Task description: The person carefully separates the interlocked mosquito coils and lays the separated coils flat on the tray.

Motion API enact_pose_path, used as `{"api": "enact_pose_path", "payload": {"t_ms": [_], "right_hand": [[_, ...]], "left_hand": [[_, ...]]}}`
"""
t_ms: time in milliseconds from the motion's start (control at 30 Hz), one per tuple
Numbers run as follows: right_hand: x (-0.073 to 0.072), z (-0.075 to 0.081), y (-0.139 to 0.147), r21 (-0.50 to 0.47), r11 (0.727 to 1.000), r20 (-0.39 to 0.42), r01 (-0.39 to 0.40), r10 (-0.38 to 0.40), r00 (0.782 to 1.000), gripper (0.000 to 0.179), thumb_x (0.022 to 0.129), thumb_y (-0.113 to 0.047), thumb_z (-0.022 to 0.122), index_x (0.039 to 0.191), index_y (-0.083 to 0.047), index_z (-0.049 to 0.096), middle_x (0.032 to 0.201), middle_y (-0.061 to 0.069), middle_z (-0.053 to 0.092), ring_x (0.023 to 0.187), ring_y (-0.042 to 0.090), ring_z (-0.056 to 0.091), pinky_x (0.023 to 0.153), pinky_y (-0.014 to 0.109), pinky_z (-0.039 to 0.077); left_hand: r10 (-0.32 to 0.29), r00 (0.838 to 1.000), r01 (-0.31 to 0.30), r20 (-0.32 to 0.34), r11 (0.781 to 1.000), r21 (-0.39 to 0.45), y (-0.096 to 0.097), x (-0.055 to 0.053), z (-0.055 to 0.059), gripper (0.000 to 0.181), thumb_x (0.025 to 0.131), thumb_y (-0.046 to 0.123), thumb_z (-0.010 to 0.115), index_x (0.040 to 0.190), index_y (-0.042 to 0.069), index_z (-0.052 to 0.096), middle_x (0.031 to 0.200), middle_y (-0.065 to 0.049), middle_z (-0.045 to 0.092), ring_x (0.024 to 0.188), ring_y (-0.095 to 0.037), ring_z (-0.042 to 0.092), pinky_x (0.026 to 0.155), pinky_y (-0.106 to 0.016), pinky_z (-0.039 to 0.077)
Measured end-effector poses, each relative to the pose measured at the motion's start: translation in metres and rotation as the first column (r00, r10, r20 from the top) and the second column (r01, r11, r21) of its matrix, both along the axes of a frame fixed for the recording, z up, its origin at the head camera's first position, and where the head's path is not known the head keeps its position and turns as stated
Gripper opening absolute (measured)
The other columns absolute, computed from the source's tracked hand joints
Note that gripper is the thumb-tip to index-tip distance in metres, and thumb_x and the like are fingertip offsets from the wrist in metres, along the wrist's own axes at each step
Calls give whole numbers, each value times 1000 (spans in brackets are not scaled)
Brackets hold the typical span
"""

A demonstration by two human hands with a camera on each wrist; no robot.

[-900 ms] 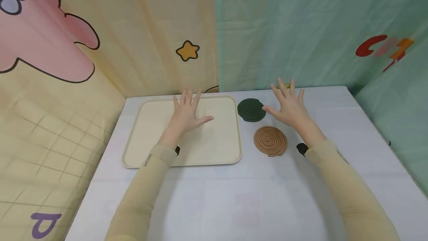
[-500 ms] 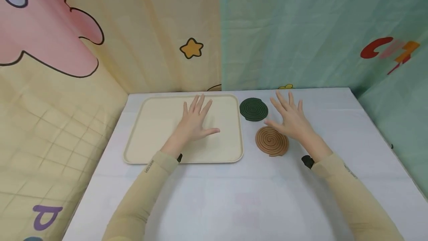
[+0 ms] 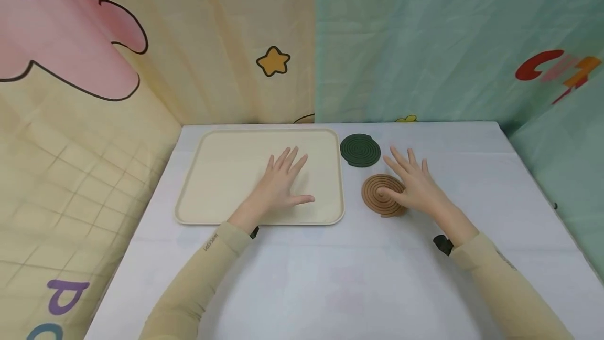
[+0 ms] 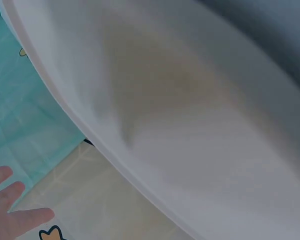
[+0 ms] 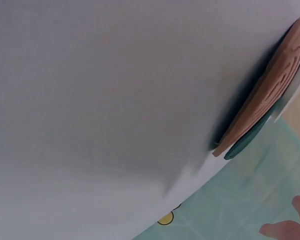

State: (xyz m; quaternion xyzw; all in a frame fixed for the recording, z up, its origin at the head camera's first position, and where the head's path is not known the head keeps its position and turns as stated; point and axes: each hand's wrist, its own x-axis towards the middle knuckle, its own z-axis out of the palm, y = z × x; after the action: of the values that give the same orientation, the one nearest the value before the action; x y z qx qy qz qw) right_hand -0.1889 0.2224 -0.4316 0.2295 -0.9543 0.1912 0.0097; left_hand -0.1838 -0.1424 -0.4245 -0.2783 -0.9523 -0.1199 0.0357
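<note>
In the head view my left hand (image 3: 278, 185) is over the right half of a cream tray (image 3: 222, 172), fingers spread and holding nothing. My right hand (image 3: 420, 185) spreads its fingers too, its thumb over a brown mosquito coil (image 3: 374, 188) on the white tabletop; whether the thumb touches it, I cannot tell. Just behind lies a dark green mosquito coil (image 3: 360, 150), close to the tray's right edge. In the right wrist view the brown coil (image 5: 272, 92) appears edge-on, partly covering the green coil (image 5: 250, 137).
A white cloth covers the table (image 3: 330, 277). Behind it hangs a printed curtain, yellow (image 3: 236, 25) on the left and green (image 3: 424, 41) on the right. The curtains also close in both sides.
Both hands have moved nearer and lower in the head view; the left has also shifted right, and the right thumb has come over the brown mosquito coil. Tray and coils keep their places.
</note>
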Motion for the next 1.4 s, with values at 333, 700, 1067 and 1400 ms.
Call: {"api": "enact_pose_path", "payload": {"t_ms": [333,700,1067,1400], "right_hand": [[2,-7,5,-4,999,120,45,-44,992,85,90,-49,67,154,-7,31,164,16,16,144,58,8,106,80,8],[-6,-7,9,26,998,265,52,-57,962,91,91,-49,66,155,-1,23,161,25,17,145,51,18,112,68,22],[-13,-7,9,46,994,284,102,-111,952,88,88,-52,68,149,3,35,148,34,35,135,53,35,106,67,34],[-14,-9,6,92,982,330,166,-187,925,81,88,-49,69,141,6,44,122,34,48,106,45,54,85,59,50]], "left_hand": [[-21,998,20,57,999,25,11,3,-10,95,85,65,63,155,12,28,162,-19,21,151,-38,17,116,-66,18],[-27,974,5,226,995,97,54,-6,-4,90,88,61,63,155,12,29,162,-16,22,148,-35,25,119,-51,26],[-53,940,14,337,993,117,108,-23,1,79,93,56,58,151,9,35,154,-14,38,142,-31,36,116,-44,35],[-52,901,6,430,994,106,144,-37,-10,69,95,45,62,147,6,39,146,-17,44,127,-28,54,106,-38,46]]}}
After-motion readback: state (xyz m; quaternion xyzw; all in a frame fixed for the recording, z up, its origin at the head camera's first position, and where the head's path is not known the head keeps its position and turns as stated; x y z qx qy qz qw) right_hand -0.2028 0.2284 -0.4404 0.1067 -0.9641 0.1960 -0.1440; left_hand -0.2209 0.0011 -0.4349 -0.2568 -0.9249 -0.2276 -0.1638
